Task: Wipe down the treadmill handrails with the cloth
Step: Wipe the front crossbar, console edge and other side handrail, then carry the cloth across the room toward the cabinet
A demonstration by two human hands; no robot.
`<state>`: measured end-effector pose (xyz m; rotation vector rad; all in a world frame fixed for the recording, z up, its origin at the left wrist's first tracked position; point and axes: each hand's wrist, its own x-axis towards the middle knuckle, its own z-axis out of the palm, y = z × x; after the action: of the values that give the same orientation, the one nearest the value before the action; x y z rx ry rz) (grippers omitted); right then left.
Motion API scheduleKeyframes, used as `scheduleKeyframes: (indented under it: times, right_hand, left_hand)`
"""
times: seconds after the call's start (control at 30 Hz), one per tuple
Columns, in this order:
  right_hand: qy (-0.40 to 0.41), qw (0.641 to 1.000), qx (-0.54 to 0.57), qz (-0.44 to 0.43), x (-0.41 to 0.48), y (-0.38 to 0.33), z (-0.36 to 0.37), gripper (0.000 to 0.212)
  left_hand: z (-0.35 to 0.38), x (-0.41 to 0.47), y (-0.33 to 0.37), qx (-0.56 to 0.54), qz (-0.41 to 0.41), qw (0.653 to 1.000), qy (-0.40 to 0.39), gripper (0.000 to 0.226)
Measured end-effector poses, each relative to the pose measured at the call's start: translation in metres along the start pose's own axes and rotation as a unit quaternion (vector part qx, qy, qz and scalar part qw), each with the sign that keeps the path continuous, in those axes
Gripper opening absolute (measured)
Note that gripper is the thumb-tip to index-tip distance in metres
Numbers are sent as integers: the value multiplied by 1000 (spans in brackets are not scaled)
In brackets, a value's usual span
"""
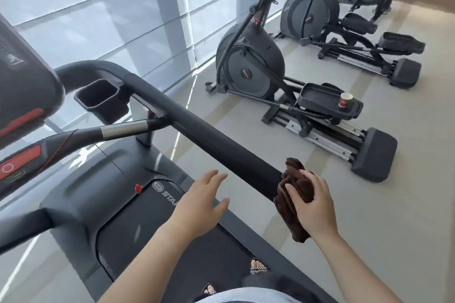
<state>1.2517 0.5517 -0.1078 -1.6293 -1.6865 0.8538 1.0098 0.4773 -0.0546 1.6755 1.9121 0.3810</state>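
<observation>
Two elliptical trainers are seen on the pale floor point(369, 216) beyond the treadmill, the nearer one point(251, 66) with a paper cup point(344, 100) stood on its pedal, the farther one point(310, 12) behind it. Nothing is placed between the hands and the right handrail point(206, 128). A cup holder point(98, 96) is mounted just beside the rail's far bend, and a short metal-banded grip point(123, 129) is joined to the rail below it.

The console point(22, 81) is cut off at the left edge, and its markings are blurred. The rail's near end is hidden under the brown cloth point(293, 194). The belt lettering is partly covered by the left forearm.

The handrail's long axis is run diagonally, from the upper left near the console down to the lower right. The cloth is wrapped over that near end and is clasped by the right hand point(312, 204), fingers closed around it. The left hand point(202, 199) is held open with fingers spread, gripping nothing, above the treadmill deck point(118, 216).
</observation>
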Motion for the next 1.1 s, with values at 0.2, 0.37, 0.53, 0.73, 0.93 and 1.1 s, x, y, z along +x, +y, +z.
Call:
scheduleKeyframes:
  times: [0.2, 0.37, 0.53, 0.73, 0.93, 1.1]
  right_hand:
    - [35, 997, -42, 53, -48, 9, -18, 38]
    - [102, 987, -50, 118, -102, 18, -46, 41]
    - [180, 966, -54, 178, -170, 36, -86, 40]
    - [272, 936, -37, 222, -241, 69, -153, 40]
    - [354, 897, -14, 265, -337, 119, -237, 39]
    - [423, 849, -36, 315, -420, 156, -300, 39]
  left_hand:
    - [3, 14, 20, 6, 112, 992, -53, 54]
    - [32, 27, 72, 31, 227, 965, -128, 54]
    - [75, 2, 127, 60, 322, 921, -211, 54]
    - [137, -44, 214, 132, 417, 857, -271, 52]
    - [221, -108, 314, 139, 485, 806, -309, 51]
    - [299, -176, 400, 140, 569, 734, -343, 51]
